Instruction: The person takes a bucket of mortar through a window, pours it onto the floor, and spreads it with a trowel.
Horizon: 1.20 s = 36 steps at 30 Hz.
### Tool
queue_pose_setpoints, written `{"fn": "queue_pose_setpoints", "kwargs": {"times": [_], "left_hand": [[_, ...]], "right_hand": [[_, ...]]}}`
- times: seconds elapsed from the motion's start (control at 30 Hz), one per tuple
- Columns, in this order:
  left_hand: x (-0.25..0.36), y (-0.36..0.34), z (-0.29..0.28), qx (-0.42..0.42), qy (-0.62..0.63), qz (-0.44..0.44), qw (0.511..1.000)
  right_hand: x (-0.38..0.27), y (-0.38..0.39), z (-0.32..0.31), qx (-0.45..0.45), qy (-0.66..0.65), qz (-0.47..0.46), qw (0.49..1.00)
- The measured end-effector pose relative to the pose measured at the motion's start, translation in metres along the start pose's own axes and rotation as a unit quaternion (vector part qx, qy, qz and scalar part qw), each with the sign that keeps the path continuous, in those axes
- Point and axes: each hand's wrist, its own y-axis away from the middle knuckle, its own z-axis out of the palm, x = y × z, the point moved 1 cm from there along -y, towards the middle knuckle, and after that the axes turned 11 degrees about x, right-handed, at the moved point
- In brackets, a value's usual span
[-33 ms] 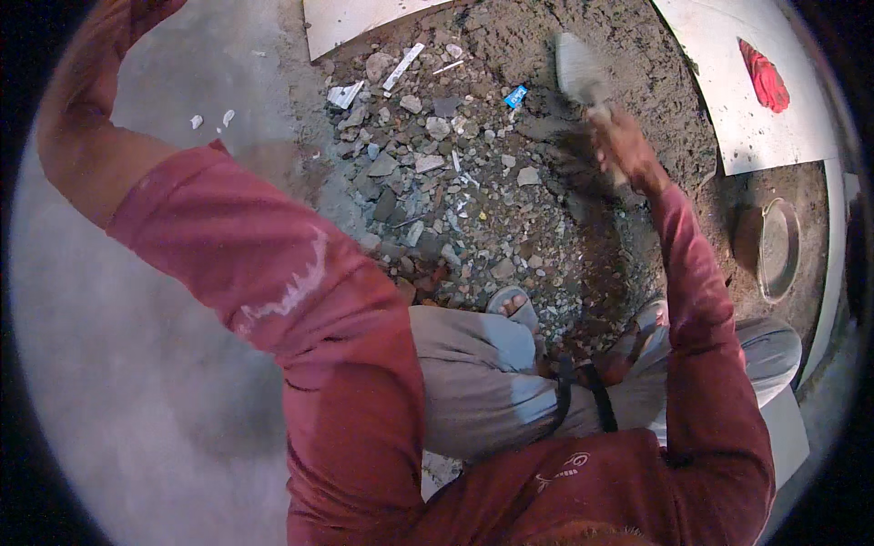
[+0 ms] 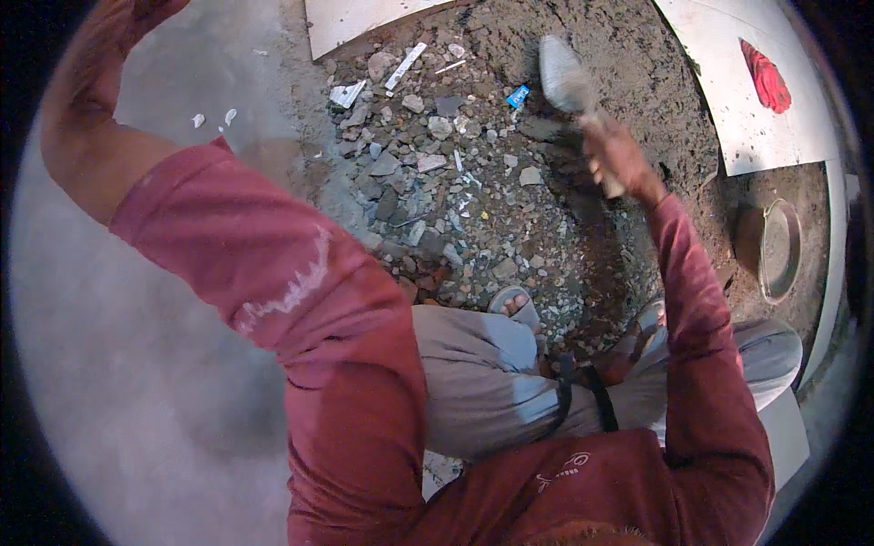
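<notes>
My right hand (image 2: 621,155) is closed round the handle of a trowel, whose grey blade (image 2: 563,75) points up and to the left. The blade, slightly blurred, is over a bed of dark wet mortar (image 2: 651,77); whether it touches cannot be told. Left of the trowel lies a spread of broken stone rubble (image 2: 437,155). My left arm reaches out to the far left, and only a bit of my left hand (image 2: 157,11) shows at the picture's upper edge, its fingers hidden.
A bucket (image 2: 754,241) lies tipped at the right. Beyond it, a red crumpled piece (image 2: 767,80) rests on a white board (image 2: 778,141). Another white board (image 2: 350,25) borders the rubble. A small blue wrapper (image 2: 518,97) lies among the stones. Smooth concrete (image 2: 182,364) stretches on the left.
The trowel and my right hand have shifted slightly left. My left arm stays almost where it was.
</notes>
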Motion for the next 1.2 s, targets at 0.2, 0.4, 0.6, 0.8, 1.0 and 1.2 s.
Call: {"fn": "queue_pose_setpoints", "kwargs": {"times": [0.2,0.4,0.6,0.8,1.0,1.2], "left_hand": [[0.012,-0.003,-0.017,0.018,-0.017,0.001,1.000],[0.006,-0.005,-0.032,0.036,-0.033,-0.005,0.999],[0.001,-0.006,-0.068,0.046,-0.050,-0.023,0.997],[0.031,0.034,-0.011,0.119,-0.019,0.141,0.983],[0.043,0.043,-0.008,0.162,-0.039,0.131,0.977],[0.003,0.005,-0.082,0.050,-0.012,0.012,0.999]], "right_hand": [[0.058,0.005,0.220,-0.193,-0.144,-0.094,0.966],[-0.016,0.001,0.260,-0.181,-0.009,-0.154,0.971],[0.030,0.065,0.167,-0.014,0.045,-0.141,0.989],[0.056,0.009,0.216,-0.150,-0.159,-0.056,0.974],[-0.046,-0.033,0.241,-0.219,0.017,-0.105,0.970],[-0.030,0.045,0.182,0.009,0.128,-0.359,0.925]]}}
